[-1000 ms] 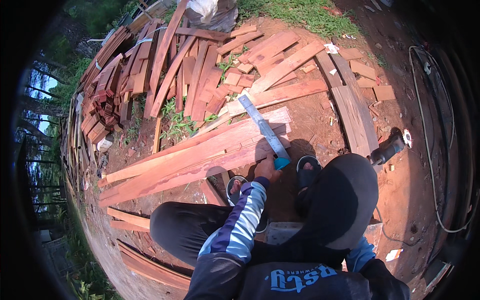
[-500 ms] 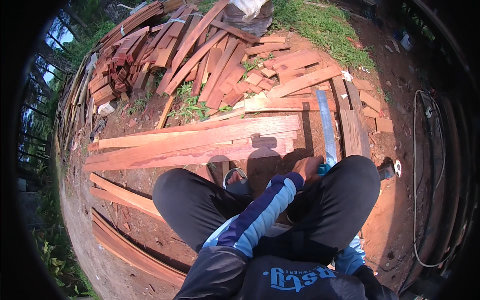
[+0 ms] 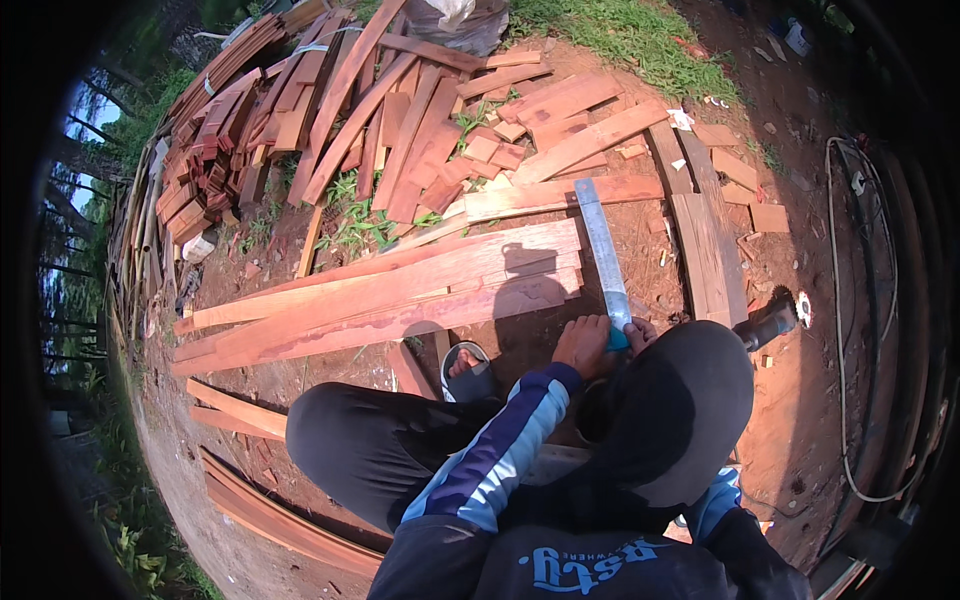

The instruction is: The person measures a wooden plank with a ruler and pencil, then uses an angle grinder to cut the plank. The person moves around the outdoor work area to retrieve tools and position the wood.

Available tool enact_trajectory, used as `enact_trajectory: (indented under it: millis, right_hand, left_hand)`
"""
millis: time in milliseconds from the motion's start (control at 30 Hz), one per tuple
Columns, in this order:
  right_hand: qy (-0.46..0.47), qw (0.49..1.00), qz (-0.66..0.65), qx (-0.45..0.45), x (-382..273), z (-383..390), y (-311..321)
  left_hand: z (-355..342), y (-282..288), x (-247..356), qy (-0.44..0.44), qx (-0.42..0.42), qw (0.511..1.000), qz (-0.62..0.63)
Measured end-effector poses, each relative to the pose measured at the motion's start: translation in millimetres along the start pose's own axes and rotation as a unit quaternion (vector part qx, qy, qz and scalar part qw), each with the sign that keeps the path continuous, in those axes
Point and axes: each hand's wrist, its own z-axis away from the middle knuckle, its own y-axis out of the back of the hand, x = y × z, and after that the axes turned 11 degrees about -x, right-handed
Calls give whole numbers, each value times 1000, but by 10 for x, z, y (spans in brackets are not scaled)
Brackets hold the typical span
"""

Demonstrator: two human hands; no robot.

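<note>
My left hand (image 3: 582,346) is closed round the teal handle (image 3: 617,338) of what looks like a carpenter's square. Its long, flat metal blade (image 3: 602,245) points away from me over the dirt, just right of the boards' ends. From beyond my right knee, the fingers of my right hand (image 3: 641,335) close on the blade beside the handle; the knee hides the rest of that hand and part of its arm. Left of the square lie several long reddish boards (image 3: 400,290), stacked unevenly on the ground.
A heap of reddish offcuts and bundled planks (image 3: 290,110) covers the far left. Upright-lying dark boards (image 3: 700,250) are to the right. Beside my right knee sits a power tool with a toothed disc (image 3: 803,310). A pale hose (image 3: 838,330) loops farther right. More boards (image 3: 290,520) lie near left.
My right hand has come into view from behind the knee and taken hold of the square's blade. The square and my left hand have shifted left, and the blade tilts more leftward.
</note>
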Motion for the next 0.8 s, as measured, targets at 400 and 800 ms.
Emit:
enact_trajectory:
  millis: [400, 800]
  right_hand:
    - [-15, 986, 122, -116, 97, -649, -553]
    - [15, 986, 148, -80, 284, -694, -586]
  left_hand:
    - [42, -163, -975, 68, 95, 993, -5]
    - [16, -301, -1022, 95, 100, 990, 11]
